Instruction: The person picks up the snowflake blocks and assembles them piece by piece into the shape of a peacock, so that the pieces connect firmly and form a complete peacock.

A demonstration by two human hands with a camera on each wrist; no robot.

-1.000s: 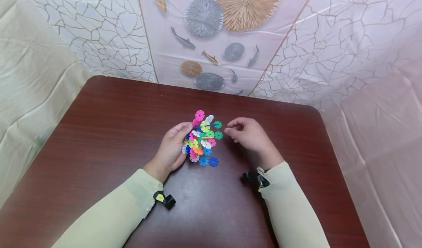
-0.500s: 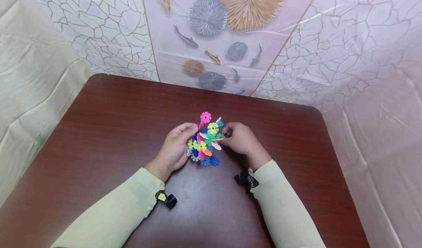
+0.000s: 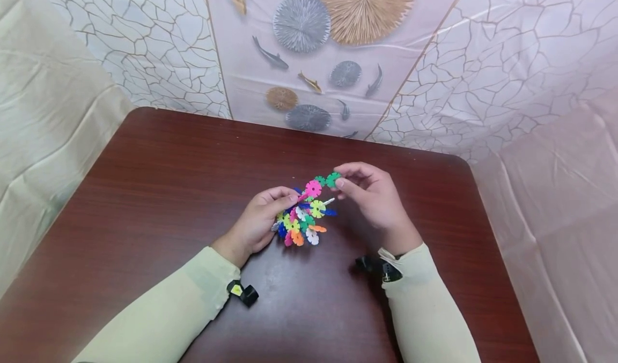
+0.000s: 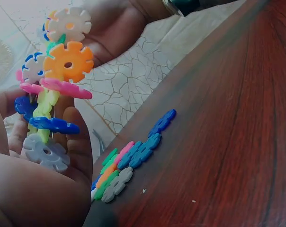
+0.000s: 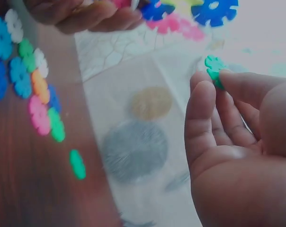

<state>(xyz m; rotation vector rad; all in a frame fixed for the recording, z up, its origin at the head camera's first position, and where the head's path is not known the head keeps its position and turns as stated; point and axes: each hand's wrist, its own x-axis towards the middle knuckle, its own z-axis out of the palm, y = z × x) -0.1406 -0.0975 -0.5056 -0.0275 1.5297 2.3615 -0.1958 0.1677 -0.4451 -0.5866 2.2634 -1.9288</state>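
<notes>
The left hand grips the disc cluster above the tabletop; near it, the right hand pinches a green disc. Loose discs lie on the tabletop.

Left hand, just left of centre: gripped a cluster of multicoloured notched discs. Right hand, right of centre: pinched a green disc above the cluster's right side. Dark red-brown table: spanned middle and lower frame. Patterned wall covering: filled upper centre. Pale sleeves: occupied lower left and lower right.
</notes>
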